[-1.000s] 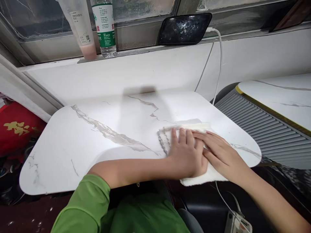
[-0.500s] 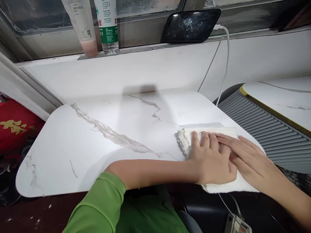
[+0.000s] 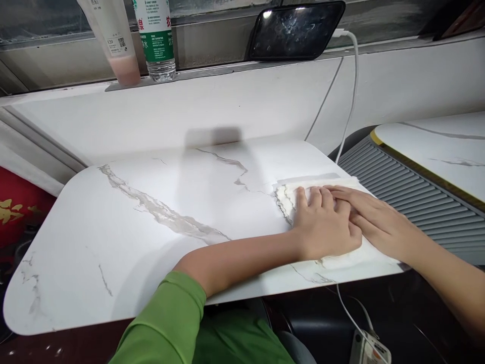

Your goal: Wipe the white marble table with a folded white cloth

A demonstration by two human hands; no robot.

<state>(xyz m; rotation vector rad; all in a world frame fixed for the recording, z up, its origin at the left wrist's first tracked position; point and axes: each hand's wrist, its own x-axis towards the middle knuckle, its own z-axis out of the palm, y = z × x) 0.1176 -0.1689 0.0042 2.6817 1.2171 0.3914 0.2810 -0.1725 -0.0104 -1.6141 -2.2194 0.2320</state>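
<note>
A folded white cloth (image 3: pixel 341 259) lies flat near the right end of the white marbled table (image 3: pixel 125 242). My left hand (image 3: pixel 328 225) presses down on the cloth with its fingers spread, pointing away from me. My right hand (image 3: pixel 375 222) rests flat beside it, fingers stretched to the left and touching the left hand's fingers. Both palms face down, and part of the cloth is hidden under them. The cloth's frayed left edge shows beside my left fingertips.
On the ledge behind stand a tube (image 3: pixel 123 55), a water bottle (image 3: pixel 157 45) and a leaning black phone (image 3: pixel 297 33) with a white cable (image 3: pixel 354 91). At right are a grey ribbed surface (image 3: pixel 417 197) and another white top (image 3: pixel 447 146). A power strip (image 3: pixel 369 349) sits below.
Both hands and the cloth have moved away from me, toward the back of the table, uncovering part of its front edge. The camera view has shifted slightly.
</note>
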